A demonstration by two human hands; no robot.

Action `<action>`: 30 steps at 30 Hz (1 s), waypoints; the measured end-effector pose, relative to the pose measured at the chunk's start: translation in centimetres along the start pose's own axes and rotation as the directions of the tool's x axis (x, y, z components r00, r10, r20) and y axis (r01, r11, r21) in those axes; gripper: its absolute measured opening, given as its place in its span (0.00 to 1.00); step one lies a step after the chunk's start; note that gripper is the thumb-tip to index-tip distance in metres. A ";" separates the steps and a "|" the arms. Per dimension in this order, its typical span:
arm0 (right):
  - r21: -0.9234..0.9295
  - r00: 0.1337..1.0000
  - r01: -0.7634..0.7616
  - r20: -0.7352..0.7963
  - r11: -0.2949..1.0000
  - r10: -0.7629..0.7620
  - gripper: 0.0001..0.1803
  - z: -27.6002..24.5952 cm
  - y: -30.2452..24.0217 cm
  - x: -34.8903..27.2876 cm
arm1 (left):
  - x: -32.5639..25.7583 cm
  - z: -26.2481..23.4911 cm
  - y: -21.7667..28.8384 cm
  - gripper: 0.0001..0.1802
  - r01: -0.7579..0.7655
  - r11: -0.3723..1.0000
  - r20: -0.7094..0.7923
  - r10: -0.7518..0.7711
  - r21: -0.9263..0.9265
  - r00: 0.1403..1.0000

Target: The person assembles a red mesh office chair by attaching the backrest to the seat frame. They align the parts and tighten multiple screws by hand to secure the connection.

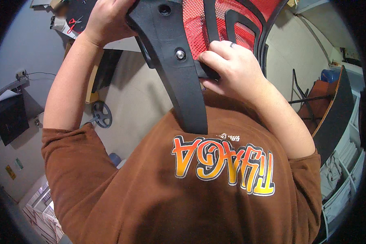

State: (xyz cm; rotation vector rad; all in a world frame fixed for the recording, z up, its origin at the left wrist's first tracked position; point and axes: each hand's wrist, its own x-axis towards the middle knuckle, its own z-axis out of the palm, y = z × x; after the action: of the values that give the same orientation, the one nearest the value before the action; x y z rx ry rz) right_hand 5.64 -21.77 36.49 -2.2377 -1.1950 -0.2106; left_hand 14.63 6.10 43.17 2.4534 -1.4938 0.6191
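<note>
A chair backrest [173, 77] of black plastic and red mesh [193, 30] is held up against my chest. Its long black arm slants down and its lower end rests on my brown shirt. A silver bolt [180, 54] sits in that arm, and a round hole [164, 9] shows higher up. My left hand [110, 20] grips the frame's upper left edge, its fingertips partly cut off by the picture's top and the frame. My right hand [234, 67] is closed at the frame below the mesh, fingers curled around the black edge; the fingertips are hidden.
Red-handled scissors [74, 24] lie on a dark surface at the upper left. A grey handwheel [102, 114] is near the floor to my left. At the right stand a dark board [333, 110], a reddish-brown panel [319, 99] and white shelving [345, 191] with folded material.
</note>
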 end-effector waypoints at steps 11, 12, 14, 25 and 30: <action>0.060 1.000 0.002 -0.011 0.998 -0.001 0.25 -0.1 0.0 0.1 | 0.2 -0.1 0.1 0.17 -0.013 1.000 -0.003 0.013 0.012 1.000; 0.048 1.000 -0.003 -0.003 0.999 0.003 0.23 -0.2 -0.1 0.3 | 0.3 -0.1 -0.1 0.16 -0.026 1.000 -0.005 0.026 0.017 1.000; 0.036 1.000 -0.012 0.004 0.999 0.012 0.21 -0.5 -0.2 0.3 | 0.9 -0.4 0.1 0.16 -0.066 0.998 -0.024 0.066 0.024 0.997; 0.272 0.995 -0.090 0.073 0.958 0.073 0.19 -1.4 0.5 0.8 | 1.5 0.2 -1.0 0.18 -0.058 0.998 0.013 0.058 -0.025 0.998; 0.348 0.824 -0.555 0.353 0.756 0.443 0.25 -2.7 -0.6 4.3 | 1.3 0.7 -1.4 0.19 -0.061 0.997 0.027 0.060 0.039 0.998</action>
State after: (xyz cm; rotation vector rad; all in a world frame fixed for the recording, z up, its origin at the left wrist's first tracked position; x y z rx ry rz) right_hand 7.99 -19.99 40.67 -2.1126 -0.6138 0.5276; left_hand 16.59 5.48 43.22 2.4631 -1.5854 0.6358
